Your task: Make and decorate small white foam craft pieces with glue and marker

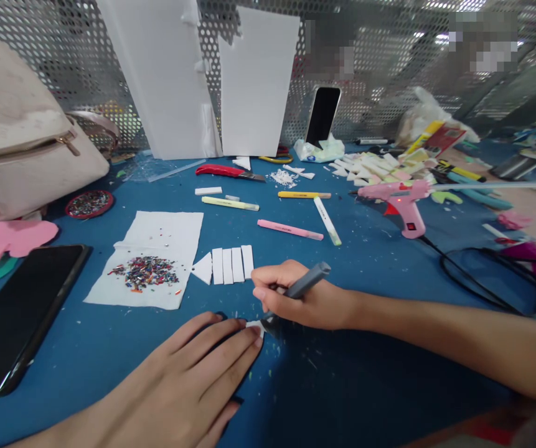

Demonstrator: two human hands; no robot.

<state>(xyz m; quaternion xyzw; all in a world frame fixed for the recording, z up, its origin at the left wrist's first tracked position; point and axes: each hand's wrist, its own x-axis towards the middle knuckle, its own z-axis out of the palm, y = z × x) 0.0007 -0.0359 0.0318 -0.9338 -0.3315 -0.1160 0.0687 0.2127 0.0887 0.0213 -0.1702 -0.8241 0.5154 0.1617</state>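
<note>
Left hand is covering part of the small white piece, so its full shape isn't showing. The right hand is hiding the middle of the grey tool, and its lower end is blurring out, lol. Frame edge is chopping off the beige bag and black phone.

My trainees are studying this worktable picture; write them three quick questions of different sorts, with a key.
1. True or false: the left hand touches a small white piece.
2. Which hand holds the grey tool?
3. What lies on the white sheet?
A) the red cutter
B) colourful bits
C) the pink glue gun

Key: 1. True. 2. The right hand. 3. B.
</note>
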